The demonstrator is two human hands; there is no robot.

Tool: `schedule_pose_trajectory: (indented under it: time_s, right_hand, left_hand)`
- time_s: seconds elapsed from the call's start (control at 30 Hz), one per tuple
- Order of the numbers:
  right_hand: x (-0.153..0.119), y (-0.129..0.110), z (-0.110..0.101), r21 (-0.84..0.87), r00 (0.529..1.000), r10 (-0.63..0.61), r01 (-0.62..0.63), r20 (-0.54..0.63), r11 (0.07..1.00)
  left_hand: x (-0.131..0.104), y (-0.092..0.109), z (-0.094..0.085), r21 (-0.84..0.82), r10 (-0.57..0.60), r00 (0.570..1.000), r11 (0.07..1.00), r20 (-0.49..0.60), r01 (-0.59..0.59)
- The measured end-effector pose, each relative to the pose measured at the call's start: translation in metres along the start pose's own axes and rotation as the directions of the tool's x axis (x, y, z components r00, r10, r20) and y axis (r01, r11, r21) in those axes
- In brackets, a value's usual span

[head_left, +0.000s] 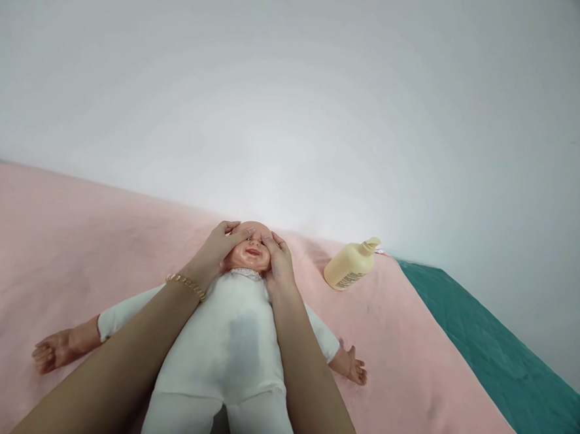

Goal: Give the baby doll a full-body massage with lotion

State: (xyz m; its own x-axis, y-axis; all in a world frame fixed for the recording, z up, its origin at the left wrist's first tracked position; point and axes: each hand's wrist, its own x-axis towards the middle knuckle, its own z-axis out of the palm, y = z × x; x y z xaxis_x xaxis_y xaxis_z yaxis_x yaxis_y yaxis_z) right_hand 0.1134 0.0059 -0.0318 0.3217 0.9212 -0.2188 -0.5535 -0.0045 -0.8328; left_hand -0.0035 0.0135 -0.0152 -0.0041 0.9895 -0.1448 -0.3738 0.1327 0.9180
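Doll [213,343]: face up on the pink sheet [400,348], left of the pump bottle [350,268]; its long axis runs away from you, head farthest.
Your left hand [219,249]: cupped open against its head, thumb over the brow.
Your right hand [281,259]: likewise cupped open, thumb by an eye.
Hidden: your hands cover the temples; lower legs cut off.

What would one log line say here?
doll: face up on pink cloth; left hand: against its head; right hand: against its head; pump bottle: untouched
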Motion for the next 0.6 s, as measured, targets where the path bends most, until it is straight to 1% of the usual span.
schedule_pose_trajectory:
  time_s: [0.07, 0.13, 0.3, 0.47, 0.6]
  right_hand:
    - [0.0010, 0.0003, 0.0008, -0.003, 1.000, 0.003, -0.003, -0.012, 1.000]
    - [0.0022, 0.0012, 0.0006, 0.000, 1.000, -0.004, 0.004, -0.030, 1.000]
    - [0.0049, 0.0028, -0.0020, 0.015, 1.000, -0.029, 0.029, 0.011, 0.999]
    - [0.0075, 0.0036, -0.0039, 0.039, 1.000, -0.017, 0.018, -0.003, 0.999]
    - [0.0098, 0.0052, -0.0058, 0.105, 0.997, -0.008, -0.001, 0.079, 0.994]
  left_hand:
    - [0.0004, 0.0001, 0.0006, 0.060, -0.004, 1.000, 0.998, 0.000, 0.004]
    - [0.0009, 0.0000, 0.0012, 0.076, 0.000, 1.000, 0.997, 0.000, 0.000]
    - [0.0012, -0.0011, 0.0021, 0.054, 0.025, 1.000, 0.998, 0.016, -0.026]
    - [0.0004, -0.0007, 0.0037, -0.003, 0.026, 1.000, 1.000, 0.006, -0.026]
    - [-0.0019, 0.0020, 0.0048, -0.045, 0.009, 1.000, 0.999, 0.004, -0.009]
